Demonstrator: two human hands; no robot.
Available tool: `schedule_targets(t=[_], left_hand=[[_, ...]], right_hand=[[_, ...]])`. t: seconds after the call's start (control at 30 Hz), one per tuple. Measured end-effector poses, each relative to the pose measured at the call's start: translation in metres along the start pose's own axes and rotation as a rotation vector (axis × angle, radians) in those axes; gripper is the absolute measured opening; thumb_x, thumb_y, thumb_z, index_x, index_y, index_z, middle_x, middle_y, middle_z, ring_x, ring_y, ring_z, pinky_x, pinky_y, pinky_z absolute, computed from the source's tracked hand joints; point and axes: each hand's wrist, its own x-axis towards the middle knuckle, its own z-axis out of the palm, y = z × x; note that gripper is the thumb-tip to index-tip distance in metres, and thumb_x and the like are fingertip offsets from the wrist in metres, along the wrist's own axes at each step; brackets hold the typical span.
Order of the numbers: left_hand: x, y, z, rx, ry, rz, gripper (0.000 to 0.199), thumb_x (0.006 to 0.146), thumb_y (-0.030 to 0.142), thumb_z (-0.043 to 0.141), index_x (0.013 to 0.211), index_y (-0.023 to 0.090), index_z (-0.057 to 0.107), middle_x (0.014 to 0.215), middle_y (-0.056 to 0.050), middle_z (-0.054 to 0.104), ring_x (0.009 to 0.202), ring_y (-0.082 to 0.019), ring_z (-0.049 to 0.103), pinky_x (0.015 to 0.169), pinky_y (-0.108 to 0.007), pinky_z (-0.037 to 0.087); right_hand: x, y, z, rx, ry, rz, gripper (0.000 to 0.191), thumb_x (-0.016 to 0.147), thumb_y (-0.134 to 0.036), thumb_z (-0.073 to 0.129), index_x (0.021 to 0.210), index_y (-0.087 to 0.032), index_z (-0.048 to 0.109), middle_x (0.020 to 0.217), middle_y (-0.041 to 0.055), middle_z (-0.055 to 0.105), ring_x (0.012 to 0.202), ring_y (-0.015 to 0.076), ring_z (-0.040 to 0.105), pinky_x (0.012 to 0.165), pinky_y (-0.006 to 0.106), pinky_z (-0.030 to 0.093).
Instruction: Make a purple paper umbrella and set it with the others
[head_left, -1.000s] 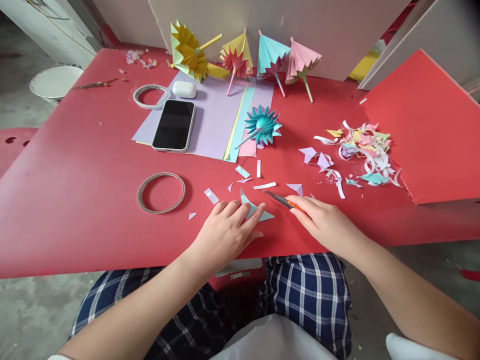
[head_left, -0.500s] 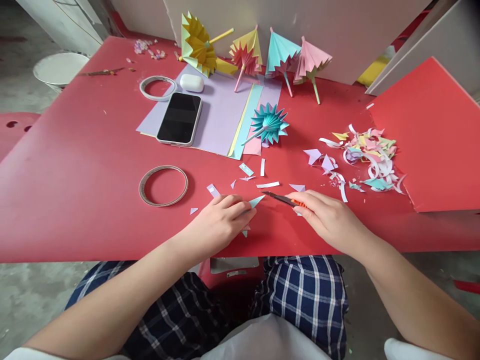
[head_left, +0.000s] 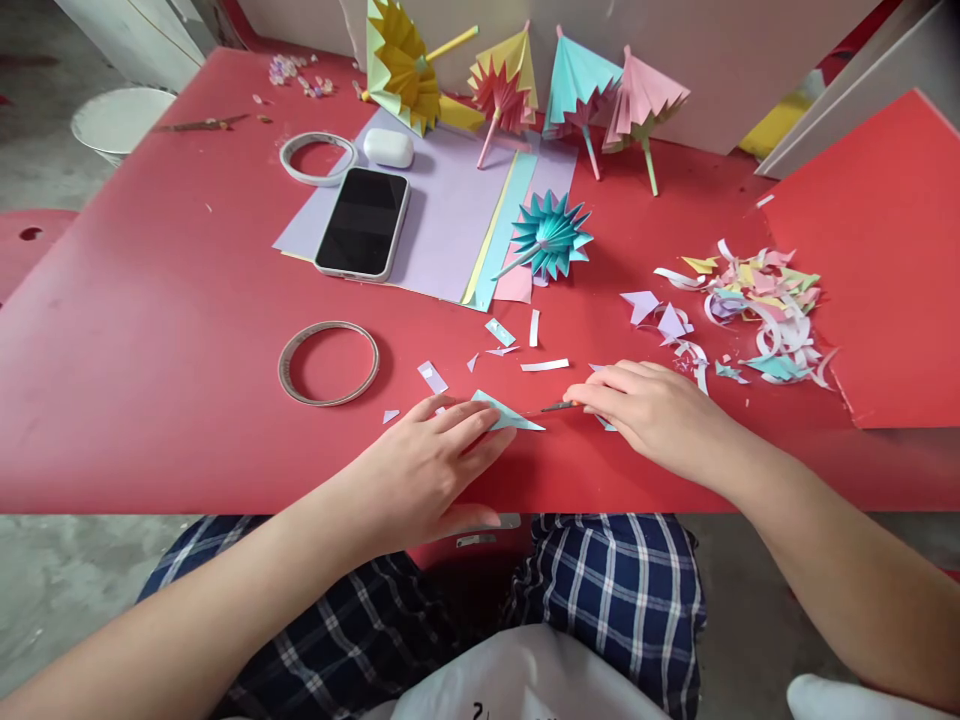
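A light blue folded paper piece [head_left: 508, 413] lies on the red table near its front edge, its pointed end to the right. My left hand [head_left: 442, 455] rests on its left part, fingers spread and palm down. In my right hand [head_left: 645, 410] is a dark-bladed craft knife [head_left: 556, 407], its blade pointing left, just beyond the paper's tip. Most of the knife's handle is hidden by the fingers. Small blue scraps show beneath the right hand.
The red table [head_left: 187, 330] holds a tape roll [head_left: 283, 362], a phone [head_left: 363, 222], coloured sheets [head_left: 450, 230], a white case [head_left: 388, 148] and a blue paper umbrella [head_left: 551, 236]. More umbrellas stand at the back. Scraps [head_left: 780, 325] lie beside a red folder [head_left: 885, 270] at right.
My left hand has opened and flattened, showing more of the blue paper. My right hand has moved slightly right, and less of the knife shows. The whole view has shifted a little.
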Motion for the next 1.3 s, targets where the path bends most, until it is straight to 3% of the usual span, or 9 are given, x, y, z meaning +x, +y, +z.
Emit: schedule_targets(t=[0.13, 0.43, 0.7, 0.97, 1.3], left_hand=[[0.003, 0.011, 0.012, 0.006, 0.038, -0.054, 0.079, 0.078, 0.071, 0.028, 0.136, 0.018, 0.034, 0.123, -0.016, 0.048, 0.114, -0.032, 0.042, 0.095, -0.048, 0.030], [0.008, 0.034, 0.021, -0.009, 0.075, -0.236, 0.087, 0.071, 0.078, 0.025, 0.134, 0.019, 0.039, 0.136, -0.022, 0.036, 0.121, -0.038, 0.036, 0.095, -0.053, 0.030], [0.006, 0.041, 0.026, 0.000, 0.086, -0.268, 0.087, 0.073, 0.076, 0.026, 0.138, 0.018, 0.031, 0.144, -0.021, 0.025, 0.129, -0.037, 0.028, 0.100, -0.051, 0.026], [0.005, 0.043, 0.031, -0.028, 0.106, -0.277, 0.091, 0.071, 0.076, 0.032, 0.139, 0.016, 0.029, 0.144, -0.021, 0.024, 0.133, -0.036, 0.020, 0.106, -0.051, 0.020], [0.006, 0.042, 0.032, -0.048, 0.115, -0.274, 0.089, 0.072, 0.075, 0.034, 0.138, 0.016, 0.030, 0.143, -0.023, 0.025, 0.134, -0.035, 0.017, 0.106, -0.050, 0.024]], right_hand=[[-0.001, 0.003, 0.004, 0.004, 0.005, 0.001, 0.031, 0.085, -0.011, 0.041, 0.108, -0.024, 0.057, 0.097, 0.0037, 0.062, 0.081, 0.0159, 0.054, 0.069, 0.028, 0.039], [0.003, -0.002, -0.002, 0.012, -0.028, -0.012, 0.032, 0.085, -0.010, 0.041, 0.108, -0.025, 0.057, 0.093, 0.0028, 0.062, 0.080, 0.0149, 0.052, 0.069, 0.027, 0.037], [0.003, -0.004, 0.005, -0.028, -0.046, -0.027, 0.032, 0.086, -0.010, 0.040, 0.109, -0.027, 0.055, 0.094, 0.0017, 0.061, 0.087, 0.0174, 0.052, 0.068, 0.027, 0.035], [0.009, -0.005, 0.002, -0.038, -0.055, -0.067, 0.034, 0.084, -0.008, 0.039, 0.107, -0.026, 0.056, 0.091, 0.0025, 0.061, 0.078, 0.0150, 0.051, 0.065, 0.027, 0.033], [0.012, -0.006, 0.000, -0.123, -0.017, -0.086, 0.036, 0.084, -0.006, 0.037, 0.108, -0.024, 0.057, 0.087, 0.0038, 0.060, 0.071, 0.0150, 0.047, 0.063, 0.027, 0.029]])
